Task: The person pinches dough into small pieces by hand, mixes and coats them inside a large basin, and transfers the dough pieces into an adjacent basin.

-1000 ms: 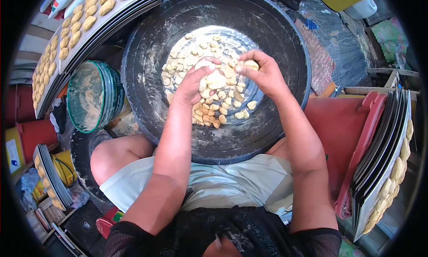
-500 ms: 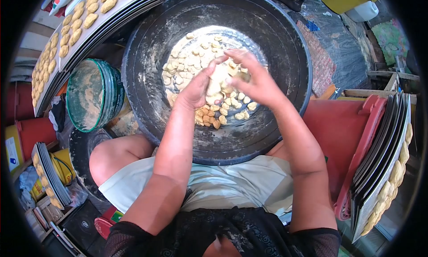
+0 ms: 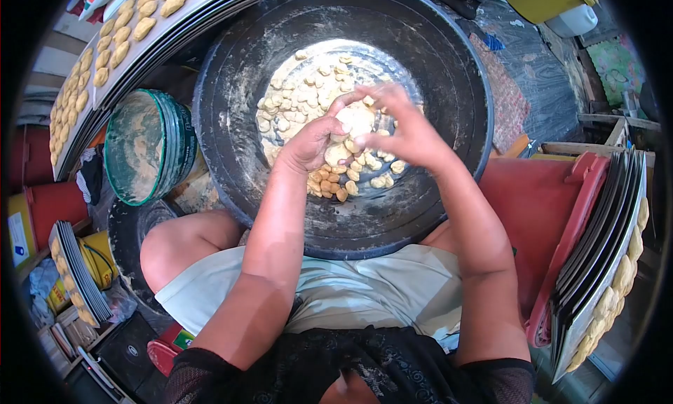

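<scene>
Both your forearms reach forward over your lap and converge above the near middle of the black basin, elbows bent and wide. Your left hand sits turned inward with its fingers curled round the pale dough — whether that is one lump or two pressed together, you can't tell from here.

Your right hand has changed most. A second ago it pinched a small piece out to the side; then it closed in over the dough. Now it has opened again, thumb and fingers well spread, the fingertips blurred, and you see nothing held in it. The thumb points at the dough; contact is unclear. So the handling rests with your left hand at this moment — the right is free beside it.

Below the dough lie the darker pieces, with paler loose pieces scattered beyond, all still in the basin. Farther out, to the left, stand the green bucket and the tray stack, its top bearing shaped pieces.
</scene>
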Motion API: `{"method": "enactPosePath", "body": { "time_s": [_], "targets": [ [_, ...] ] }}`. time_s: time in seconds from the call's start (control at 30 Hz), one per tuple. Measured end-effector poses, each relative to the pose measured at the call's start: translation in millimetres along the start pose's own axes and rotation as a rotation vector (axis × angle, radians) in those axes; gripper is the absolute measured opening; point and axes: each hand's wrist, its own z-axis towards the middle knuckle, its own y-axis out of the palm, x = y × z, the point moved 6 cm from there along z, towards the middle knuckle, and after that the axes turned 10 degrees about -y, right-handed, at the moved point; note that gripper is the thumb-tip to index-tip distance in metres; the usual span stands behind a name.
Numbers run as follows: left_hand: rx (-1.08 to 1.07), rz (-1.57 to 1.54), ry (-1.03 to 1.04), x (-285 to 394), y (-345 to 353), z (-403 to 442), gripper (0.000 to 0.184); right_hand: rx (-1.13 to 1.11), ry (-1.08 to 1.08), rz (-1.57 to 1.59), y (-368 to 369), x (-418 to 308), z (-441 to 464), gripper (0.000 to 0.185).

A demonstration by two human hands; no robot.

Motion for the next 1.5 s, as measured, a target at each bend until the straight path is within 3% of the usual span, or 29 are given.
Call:
{"method": "enactPosePath", "body": {
  "time_s": [0.1,0.13,0.23,0.27,0.37,0.4,0.47,0.57,0.6,0.7,0.73,0.77,0.83,0.93,1.0,1.03,1.1,1.17,1.23,1.3,1.33,1.37,1.43,1.47,1.5],
  "targets": [
    [0.075,0.040,0.037,1.0,-0.6,-0.2,0.061,-0.173,0.033,-0.061,14.4,-1.1,-5.5,0.029],
    [0.039,0.023,0.028,-0.2,-4.3,1.3,0.061,-0.108,0.038,0.025,14.3,3.7,-3.3,0.026],
    [-0.026,-0.061,0.019,1.1,-8.5,2.6,0.057,0.176,0.361,0.428,17.4,41.6,-14.2,0.018],
    [-0.041,-0.095,0.019,1.6,-8.7,2.5,0.055,0.231,0.298,0.388,15.5,45.4,-13.4,0.017],
    [0.161,-0.002,0.094,5.5,-4.0,4.5,0.044,0.037,0.042,-0.037,15.1,25.5,-10.1,0.021],
    [0.292,0.051,0.085,5.3,-4.8,6.0,0.038,0.082,0.101,0.025,14.3,27.4,-10.4,0.021],
    [0.281,0.114,0.073,5.4,-8.2,2.1,0.034,0.172,0.223,0.149,14.8,31.7,-12.5,0.022],
    [0.282,0.194,0.101,2.2,-17.6,3.9,0.026,0.540,0.299,0.303,-9.8,61.9,-12.8,0.020],
    [0.276,0.184,0.079,2.0,-21.0,2.2,0.025,0.329,0.282,0.272,-13.3,62.4,-7.9,0.021],
    [0.308,0.082,0.086,0.5,-21.9,3.7,0.020,0.048,-0.002,-0.163,-0.6,35.1,-4.4,0.029],
    [0.324,0.035,0.099,0.5,-19.8,4.6,0.019,-0.028,-0.039,-0.127,9.3,14.3,-5.5,0.037],
    [0.385,0.038,0.080,0.7,-19.5,3.0,0.021,-0.198,0.087,0.043,23.0,5.4,-5.1,0.035],
    [0.508,0.043,0.043,3.4,-20.4,-2.7,0.027,-0.156,0.189,0.131,38.1,19.9,-11.0,0.032],
    [0.413,0.364,-0.096,10.6,-53.5,-9.2,0.041,-0.132,0.380,0.197,36.6,37.7,-9.5,0.026],
    [0.356,0.418,-0.217,5.3,-67.7,-15.5,0.054,-0.209,0.212,0.138,45.8,39.4,-6.8,0.024],
    [0.434,0.472,-0.233,5.4,-76.1,-20.6,0.058,-0.246,0.129,0.111,50.8,39.0,-6.6,0.024],
    [0.591,0.582,-0.265,5.9,-94.6,-32.2,0.066,-0.380,0.317,0.138,61.4,60.1,-15.1,0.031],
    [0.593,0.618,-0.304,5.3,-120.5,-40.0,0.077,-0.526,0.432,0.078,70.3,107.8,-33.2,0.040],
    [0.683,0.766,-0.424,-8.9,-181.2,-42.8,0.076,-0.750,0.515,-0.255,74.4,194.4,-70.5,0.057],
    [0.997,0.718,-0.332,-23.0,-257.4,-49.4,0.066,-0.845,0.817,-0.411,53.7,229.7,-94.0,0.071],
    [1.152,0.692,-0.283,-35.0,-289.1,-52.3,0.061,-0.715,0.884,-0.420,49.7,280.3,-130.5,0.075],
    [1.102,0.570,-0.313,-64.3,-311.4,-47.7,0.062,-0.581,0.948,-0.428,53.3,324.7,-166.0,0.078],
    [0.993,0.319,-0.364,-119.1,-334.3,-43.2,0.064,-0.270,1.520,0.242,98.7,306.1,-212.3,0.091],
    [0.952,0.253,-0.467,-127.2,-319.0,-41.5,0.069,-0.369,1.586,0.492,140.7,319.5,-238.2,0.101],
    [0.909,0.189,-0.573,-137.0,-299.0,-40.3,0.074,-0.388,1.517,0.634,167.6,263.9,-214.0,0.103]
  ]
}}
